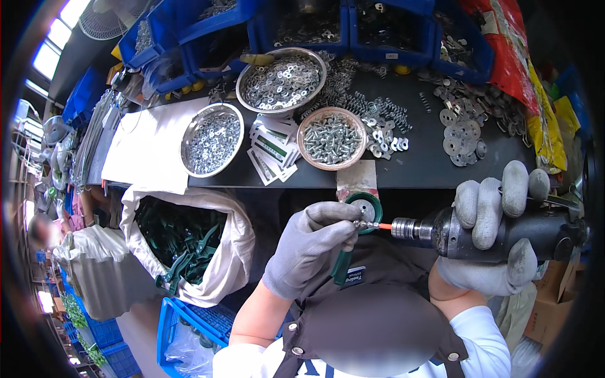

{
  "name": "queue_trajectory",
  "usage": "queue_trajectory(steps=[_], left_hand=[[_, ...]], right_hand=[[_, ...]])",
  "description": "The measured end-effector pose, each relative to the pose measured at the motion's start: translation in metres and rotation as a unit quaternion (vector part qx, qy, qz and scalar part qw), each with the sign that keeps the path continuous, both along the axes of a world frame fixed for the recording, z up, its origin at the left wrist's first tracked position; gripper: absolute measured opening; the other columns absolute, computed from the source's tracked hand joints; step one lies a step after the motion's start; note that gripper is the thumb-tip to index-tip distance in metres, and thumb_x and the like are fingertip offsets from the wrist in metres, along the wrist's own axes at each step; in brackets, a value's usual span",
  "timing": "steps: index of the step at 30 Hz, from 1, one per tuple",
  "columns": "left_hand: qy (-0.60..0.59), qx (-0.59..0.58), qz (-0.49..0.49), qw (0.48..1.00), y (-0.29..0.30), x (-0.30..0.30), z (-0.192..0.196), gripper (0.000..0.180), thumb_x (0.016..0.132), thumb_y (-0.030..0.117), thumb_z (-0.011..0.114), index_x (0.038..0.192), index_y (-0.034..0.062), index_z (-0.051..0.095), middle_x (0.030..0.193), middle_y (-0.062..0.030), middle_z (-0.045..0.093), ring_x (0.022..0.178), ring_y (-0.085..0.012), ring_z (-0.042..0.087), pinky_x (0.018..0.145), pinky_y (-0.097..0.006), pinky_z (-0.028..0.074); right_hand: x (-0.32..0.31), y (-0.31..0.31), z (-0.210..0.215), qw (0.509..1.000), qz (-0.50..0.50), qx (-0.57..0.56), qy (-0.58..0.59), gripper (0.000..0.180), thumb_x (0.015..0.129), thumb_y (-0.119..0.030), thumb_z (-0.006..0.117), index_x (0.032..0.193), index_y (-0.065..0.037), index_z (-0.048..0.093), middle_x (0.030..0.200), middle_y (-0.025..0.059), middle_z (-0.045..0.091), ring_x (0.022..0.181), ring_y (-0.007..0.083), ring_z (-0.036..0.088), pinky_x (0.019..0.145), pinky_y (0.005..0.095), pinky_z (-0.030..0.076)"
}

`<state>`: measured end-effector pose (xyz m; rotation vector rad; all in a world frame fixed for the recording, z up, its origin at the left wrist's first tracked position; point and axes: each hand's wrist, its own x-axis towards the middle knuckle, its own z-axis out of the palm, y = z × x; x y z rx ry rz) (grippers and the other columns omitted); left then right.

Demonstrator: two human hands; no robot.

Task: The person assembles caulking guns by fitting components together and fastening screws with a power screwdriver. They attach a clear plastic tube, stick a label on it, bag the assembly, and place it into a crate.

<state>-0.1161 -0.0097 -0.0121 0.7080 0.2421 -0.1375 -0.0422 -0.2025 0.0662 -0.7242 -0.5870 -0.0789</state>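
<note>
My left hand [315, 242], in a grey-white knit glove, is closed at the fingertips around a green plastic part [341, 268] with a round head and a narrow handle. A grey metal disc [363, 206] sits inside its round head. At the fingertips a small metal screw [359, 223] meets the orange-collared bit [386, 226] of a black power screwdriver [450, 233]. Wrapped round the driver's body is my gloved right hand [495, 220], holding it level with its tip toward the left hand. The left palm hides part of the green handle.
Bowls of washers [280, 82], nuts [213, 142] and screws [332, 138] stand on the black table, near loose springs [394, 113] and metal discs [463, 135]. Blue bins [391, 38] line the back. A white sack [236, 252] of green parts sits left, above a blue crate [169, 334].
</note>
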Motion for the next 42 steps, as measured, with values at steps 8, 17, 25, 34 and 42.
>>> queue_trajectory(steps=[8,17,25,34,42], left_hand=[[0.024,0.071,-0.012,0.997,-0.002,0.002,-0.001,0.019,0.088,0.0,0.07,0.106,-0.0047,0.07,0.098,-0.016,0.072,0.08,-0.0183,0.065,0.073,-0.03,0.052],[-0.24,0.281,0.069,0.927,-0.001,0.0,-0.016,0.027,0.073,-0.01,0.07,0.099,-0.0014,0.075,0.102,-0.0129,0.074,0.103,-0.0255,0.067,0.096,-0.039,0.05],[-0.291,0.71,0.056,0.638,0.014,0.008,-0.001,0.041,0.069,0.011,0.073,0.109,0.0111,0.068,0.118,-0.0143,0.062,0.104,-0.0324,0.06,0.097,-0.045,0.045],[-0.234,0.788,-0.144,0.551,-0.003,0.012,-0.014,0.054,0.073,0.037,0.077,0.122,0.0202,0.065,0.127,-0.0067,0.058,0.106,-0.0311,0.058,0.085,-0.046,0.047],[-0.22,0.796,-0.119,0.552,-0.007,0.011,-0.021,0.053,0.07,0.035,0.075,0.121,0.0217,0.065,0.118,-0.0061,0.058,0.097,-0.0259,0.059,0.076,-0.043,0.046]], right_hand=[[0.004,0.002,-0.003,0.997,-0.011,0.008,0.073,0.065,0.079,-0.015,0.078,0.138,-0.008,0.051,0.1,0.0037,0.054,0.072,0.0144,0.062,0.07,0.0354,0.048],[0.013,-0.003,-0.016,0.983,-0.009,0.093,0.158,0.06,0.084,-0.024,0.071,0.138,-0.009,0.05,0.106,0.0051,0.053,0.072,0.0113,0.053,0.07,0.0322,0.037],[0.028,-0.02,-0.031,0.987,-0.066,0.062,0.134,0.059,0.089,-0.023,0.064,0.14,0.0,0.047,0.116,0.0131,0.056,0.082,0.0148,0.059,0.084,0.037,0.046],[0.025,-0.019,-0.05,0.985,-0.102,-0.09,0.11,0.067,0.082,-0.026,0.068,0.142,-0.008,0.044,0.111,0.0101,0.058,0.078,0.0165,0.061,0.082,0.0392,0.048],[0.028,-0.002,-0.057,0.975,-0.052,-0.161,0.144,0.064,0.085,-0.025,0.074,0.141,-0.013,0.045,0.108,0.0083,0.056,0.08,0.0192,0.064,0.083,0.0419,0.051]])
